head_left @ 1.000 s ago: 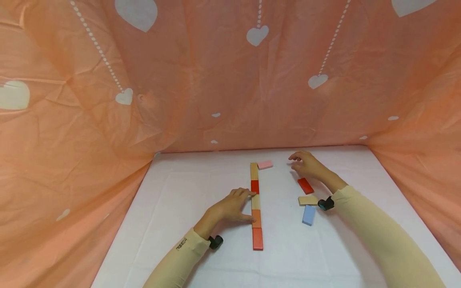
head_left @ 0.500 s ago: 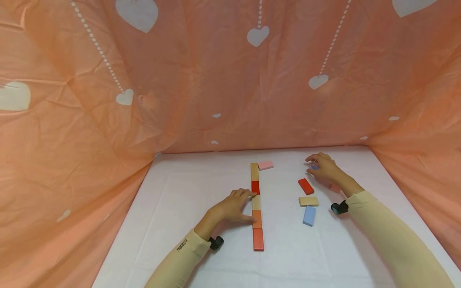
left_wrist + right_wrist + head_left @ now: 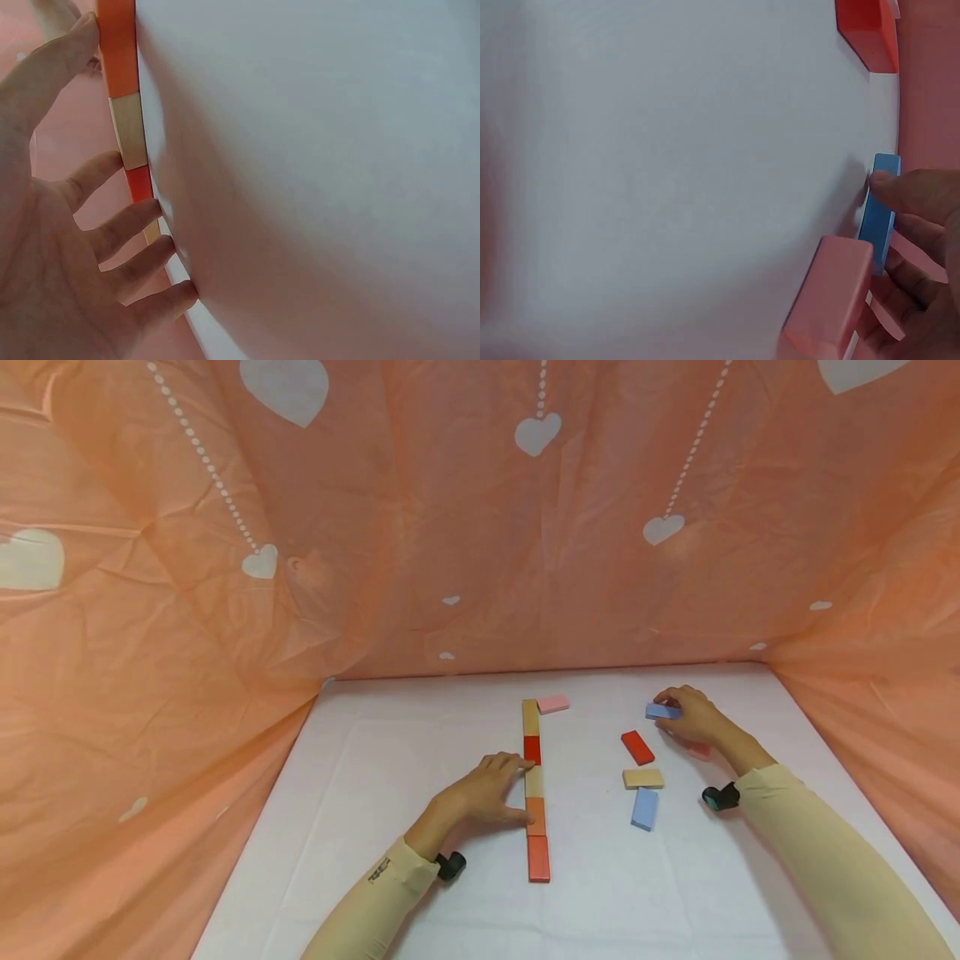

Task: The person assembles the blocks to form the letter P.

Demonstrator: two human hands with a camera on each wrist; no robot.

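Note:
In the head view, a straight row of flat wooden blocks runs away from the person: coral red (image 3: 538,862), orange (image 3: 536,821), pale wood (image 3: 533,782), red (image 3: 532,749) and tan (image 3: 530,718). My left hand (image 3: 480,795) rests at the row's left side, thumb against the orange block, index finger by the pale one, fingers spread. To the right, my right hand (image 3: 699,720) pinches a blue block (image 3: 662,711) on the table. In the right wrist view the thumb lies on that block's near side, other fingers beyond it. A pink block (image 3: 829,292) stands close by, partly under the right hand.
A light pink block (image 3: 553,703) lies beside the row's far end. Between row and right arm lie a loose red block (image 3: 637,747), a pale wood block (image 3: 642,779) and a second blue block (image 3: 644,809). An orange curtain (image 3: 480,527) encloses the white table (image 3: 405,735).
My right hand has moved rightward from above the red block, come down to the far blue block and now pinches it. My left hand stays in place beside the row.

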